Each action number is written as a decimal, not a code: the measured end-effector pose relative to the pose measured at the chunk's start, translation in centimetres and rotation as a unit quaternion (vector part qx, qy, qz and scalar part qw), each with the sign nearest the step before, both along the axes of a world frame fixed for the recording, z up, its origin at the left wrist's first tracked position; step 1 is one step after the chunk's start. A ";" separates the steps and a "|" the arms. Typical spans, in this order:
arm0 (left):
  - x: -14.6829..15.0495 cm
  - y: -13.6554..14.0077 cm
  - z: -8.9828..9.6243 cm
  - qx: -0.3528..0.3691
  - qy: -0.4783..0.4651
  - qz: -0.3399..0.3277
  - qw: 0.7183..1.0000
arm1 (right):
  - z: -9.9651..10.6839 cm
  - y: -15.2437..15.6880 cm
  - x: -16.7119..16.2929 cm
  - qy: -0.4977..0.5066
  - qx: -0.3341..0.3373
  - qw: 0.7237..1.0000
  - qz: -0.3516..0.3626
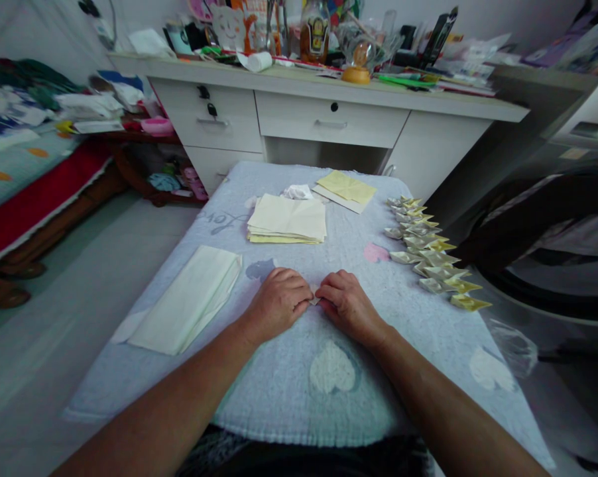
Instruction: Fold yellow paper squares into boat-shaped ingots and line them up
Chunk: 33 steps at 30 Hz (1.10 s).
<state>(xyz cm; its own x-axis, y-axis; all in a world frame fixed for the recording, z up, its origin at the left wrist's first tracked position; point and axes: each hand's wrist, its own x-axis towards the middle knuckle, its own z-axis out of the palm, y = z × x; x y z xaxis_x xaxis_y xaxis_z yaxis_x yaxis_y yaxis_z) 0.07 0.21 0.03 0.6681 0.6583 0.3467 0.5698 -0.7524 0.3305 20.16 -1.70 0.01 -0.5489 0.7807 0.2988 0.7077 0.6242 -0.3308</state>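
Near the middle of the cloth-covered table, my left hand [283, 298] and my right hand [347, 301] face each other with fingers closed. Between their fingertips they pinch a small piece of folded paper [314, 295], mostly hidden by the fingers. Beyond my hands lies a stack of cream and yellow paper sheets [288, 218]. To the left of my left hand is a long folded bundle of pale paper [189, 298]. Several small folded paper boats [435, 260], silver-white and yellow, stand in rows to the right of my right hand.
Yellow and white sheets [347, 189] and a crumpled white tissue [298, 192] lie at the table's far end. Behind stands a white desk [329, 119] crowded with jars and other things. A bed [40, 172] is at left, a washing machine [552, 218] at right.
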 end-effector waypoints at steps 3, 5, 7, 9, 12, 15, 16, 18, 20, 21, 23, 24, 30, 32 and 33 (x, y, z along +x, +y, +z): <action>-0.1 -0.1 -0.1 0.007 0.003 -0.003 1.000 | 0.1 -0.1 -0.1 -0.001 0.003 1.000 0.004; -0.1 -0.2 -0.2 0.009 0.003 -0.005 1.000 | 0.2 -0.1 -0.1 -0.002 0.002 1.000 0.008; -0.1 -0.2 -0.2 0.005 0.000 -0.004 1.000 | 0.3 -0.1 -0.1 0.000 -0.001 1.000 0.009; -0.1 -0.2 -0.2 -0.005 -0.011 0.002 1.000 | 0.3 0.0 -0.2 0.002 -0.005 1.000 0.007; 0.1 -0.1 -0.2 -0.028 -0.033 0.017 0.999 | 0.4 0.0 -0.3 0.006 -0.014 1.000 0.002; 0.2 0.0 -0.2 -0.045 -0.043 0.025 0.998 | 0.4 0.0 -0.4 0.017 -0.031 0.999 -0.010; 0.2 0.0 -0.2 -0.047 -0.044 0.024 0.998 | 0.4 0.0 -0.4 0.023 -0.040 0.999 -0.015; 0.2 0.0 -0.2 -0.050 -0.046 0.021 0.998 | 0.3 0.1 -0.4 0.039 -0.053 0.998 -0.024; 0.2 -0.1 -0.1 -0.051 -0.045 0.020 0.998 | 0.2 0.1 -0.4 0.050 -0.058 0.997 -0.027; 0.2 -0.1 -0.2 -0.051 -0.044 0.020 0.998 | 0.1 0.1 -0.4 0.053 -0.058 0.997 -0.026; 0.2 0.0 -0.2 -0.048 -0.044 0.023 0.998 | -0.1 0.0 -0.4 0.053 -0.058 0.997 -0.025; 0.2 0.0 -0.2 -0.047 -0.044 0.023 0.998 | -0.1 0.0 -0.4 0.052 -0.059 0.997 -0.025; 0.2 0.0 -0.2 -0.046 -0.052 0.027 0.997 | -0.2 -0.2 -0.6 0.043 -0.054 0.997 -0.031; 0.2 -0.1 -0.2 -0.048 -0.053 0.028 0.997 | -0.1 -0.2 -0.7 0.040 -0.051 0.997 -0.032; 0.2 -0.1 -0.2 -0.049 -0.054 0.030 0.997 | -0.1 -0.2 -0.7 0.038 -0.050 0.998 -0.032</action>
<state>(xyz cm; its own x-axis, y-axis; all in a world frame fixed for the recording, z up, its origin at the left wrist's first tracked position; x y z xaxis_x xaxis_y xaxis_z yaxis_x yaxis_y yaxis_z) 0.27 0.12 -0.14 0.5896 0.7294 0.3468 0.5695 -0.6799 0.4618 19.43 -1.87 -0.13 -0.4757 0.8411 0.2575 0.7150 0.5403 -0.4437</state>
